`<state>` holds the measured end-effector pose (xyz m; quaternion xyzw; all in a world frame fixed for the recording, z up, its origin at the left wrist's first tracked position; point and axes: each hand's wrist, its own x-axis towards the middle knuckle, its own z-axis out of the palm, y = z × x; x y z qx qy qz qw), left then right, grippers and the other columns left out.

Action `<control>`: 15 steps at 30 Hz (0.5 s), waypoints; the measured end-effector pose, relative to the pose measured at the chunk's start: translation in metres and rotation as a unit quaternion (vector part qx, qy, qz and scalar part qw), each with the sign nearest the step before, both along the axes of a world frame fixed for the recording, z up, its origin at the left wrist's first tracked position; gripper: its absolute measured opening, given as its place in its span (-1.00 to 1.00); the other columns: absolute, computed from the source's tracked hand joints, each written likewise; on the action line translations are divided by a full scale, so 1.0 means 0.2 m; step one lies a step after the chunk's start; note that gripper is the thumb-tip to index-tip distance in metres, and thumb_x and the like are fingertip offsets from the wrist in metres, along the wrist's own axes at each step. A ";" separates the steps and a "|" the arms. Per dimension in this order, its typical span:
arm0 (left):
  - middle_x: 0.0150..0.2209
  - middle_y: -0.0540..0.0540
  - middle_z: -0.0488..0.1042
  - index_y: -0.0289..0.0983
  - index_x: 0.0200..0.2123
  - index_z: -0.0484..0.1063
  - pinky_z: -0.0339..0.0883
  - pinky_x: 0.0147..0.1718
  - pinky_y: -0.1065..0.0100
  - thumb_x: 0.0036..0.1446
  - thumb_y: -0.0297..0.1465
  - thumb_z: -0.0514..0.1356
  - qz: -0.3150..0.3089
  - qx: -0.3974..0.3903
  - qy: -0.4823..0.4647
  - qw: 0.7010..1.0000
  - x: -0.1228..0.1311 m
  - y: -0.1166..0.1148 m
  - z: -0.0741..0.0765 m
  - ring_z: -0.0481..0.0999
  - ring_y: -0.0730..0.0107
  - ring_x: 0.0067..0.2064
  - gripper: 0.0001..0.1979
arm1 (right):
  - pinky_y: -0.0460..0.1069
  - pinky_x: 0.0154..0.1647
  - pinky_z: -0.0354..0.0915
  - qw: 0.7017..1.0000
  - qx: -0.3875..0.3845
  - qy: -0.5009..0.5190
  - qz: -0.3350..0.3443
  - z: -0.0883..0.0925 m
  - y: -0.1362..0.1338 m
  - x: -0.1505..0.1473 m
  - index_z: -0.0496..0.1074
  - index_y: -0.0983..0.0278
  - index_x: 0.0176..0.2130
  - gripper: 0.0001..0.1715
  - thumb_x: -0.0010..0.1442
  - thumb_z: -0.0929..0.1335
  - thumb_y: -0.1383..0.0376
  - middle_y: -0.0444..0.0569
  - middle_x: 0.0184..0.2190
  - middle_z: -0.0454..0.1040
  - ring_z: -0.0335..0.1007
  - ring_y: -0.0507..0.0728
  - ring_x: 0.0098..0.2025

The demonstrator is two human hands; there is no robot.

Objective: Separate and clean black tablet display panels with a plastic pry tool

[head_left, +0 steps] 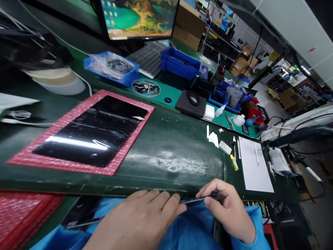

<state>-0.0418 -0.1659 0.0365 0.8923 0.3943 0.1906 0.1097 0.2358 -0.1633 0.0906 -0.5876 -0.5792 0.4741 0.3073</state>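
Workshop bench surfaced with a green antistatic mat (pixel 166 156); cardboard cartons (pixel 241 64) and shelving (pixel 221 45) stand in the background at upper right. Two hands are in view, both the wearer's. One thin dark display panel (pixel 80 208) lies just below the bench's near edge, over a blue smock (pixel 187 225), its long axis running across the body and rising slightly toward the right. The left hand (pixel 137 218) is closed over the panel's upper edge, fingers curled across it, toward the middle of its visible length. The right hand (pixel 226 208) pinches the same edge at the panel's right end between thumb and forefinger, with the other fingers curved and clear of the mat. Neither hand is released.

Counted on the bench: one further black glass panel (pixel 91 132) on one pink bubble-wrap pad (pixel 78 166); three blue plastic bins (pixel 179 62); one computer mouse (pixel 194 99); one keyboard (pixel 148 59); one monitor (pixel 137 17). To the right lie one yellow utility knife (pixel 234 162) and one sheet of white paper (pixel 255 163) with one pen (pixel 256 155) on it. A stack of red bubble-wrap pads (pixel 20 215) sits at lower left.
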 end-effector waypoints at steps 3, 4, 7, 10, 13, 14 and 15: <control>-0.16 -0.10 0.95 0.04 0.04 0.84 0.80 -0.36 -0.10 0.74 -0.26 0.13 -0.006 0.031 -0.002 0.999 0.00 -0.02 -0.01 0.91 -0.15 -0.29 -0.60 | 0.21 0.07 0.71 0.999 -0.051 0.011 0.013 0.02 0.01 -0.01 0.70 0.10 -0.25 -0.93 0.27 0.56 0.17 0.00 -0.17 0.93 0.89 0.34 -0.07; -0.19 -0.10 0.94 0.03 0.04 0.84 0.79 -0.38 -0.09 0.74 -0.26 0.14 -0.007 0.038 -0.005 0.999 0.01 -0.02 -0.01 0.90 -0.14 -0.31 -0.60 | 0.22 0.08 0.70 0.998 -0.066 0.017 0.018 0.02 0.02 -0.01 0.67 0.10 -0.26 -0.93 0.26 0.56 0.18 0.01 -0.16 0.93 0.89 0.35 -0.06; -0.23 -0.11 0.93 0.00 0.04 0.83 0.75 -0.39 -0.08 0.74 -0.28 0.15 -0.014 0.054 -0.021 0.998 0.01 -0.03 0.00 0.89 -0.11 -0.35 -0.62 | 0.23 0.09 0.68 0.994 -0.097 0.023 0.034 0.03 0.02 -0.01 0.62 0.10 -0.28 -0.95 0.22 0.53 0.21 0.04 -0.13 0.94 0.88 0.36 -0.04; -0.21 -0.10 0.93 -0.02 0.03 0.82 0.73 -0.37 -0.06 0.75 -0.29 0.14 -0.016 0.066 -0.026 0.997 0.00 -0.04 0.00 0.89 -0.08 -0.34 -0.61 | 0.22 0.10 0.67 0.993 -0.111 0.018 0.039 0.04 0.02 -0.01 0.62 0.11 -0.27 -0.96 0.21 0.50 0.23 0.03 -0.12 0.93 0.88 0.35 -0.02; -0.22 -0.06 0.93 0.00 0.02 0.82 0.71 -0.34 -0.04 0.75 -0.27 0.16 -0.007 0.062 -0.034 0.997 -0.01 -0.04 0.00 0.87 -0.05 -0.33 -0.64 | 0.22 0.13 0.67 0.992 -0.116 0.024 0.035 0.04 0.02 -0.01 0.64 0.10 -0.25 -0.94 0.20 0.49 0.23 0.01 -0.11 0.93 0.88 0.35 0.00; -0.22 -0.04 0.93 0.01 0.01 0.82 0.70 -0.34 -0.04 0.74 -0.26 0.18 -0.002 0.064 -0.041 0.997 -0.01 -0.04 -0.01 0.87 -0.03 -0.34 -0.66 | 0.23 0.14 0.67 0.992 -0.119 0.027 0.034 0.05 0.02 -0.01 0.64 0.10 -0.25 -0.93 0.20 0.49 0.23 0.01 -0.11 0.93 0.88 0.36 0.00; -0.23 -0.03 0.92 0.00 -0.01 0.81 0.68 -0.35 -0.03 0.74 -0.26 0.20 0.003 0.074 -0.048 0.996 -0.01 -0.04 -0.01 0.86 -0.02 -0.34 -0.67 | 0.23 0.14 0.67 0.991 -0.124 0.029 0.033 0.05 0.02 -0.01 0.65 0.09 -0.25 -0.93 0.19 0.49 0.23 0.01 -0.10 0.94 0.88 0.36 0.01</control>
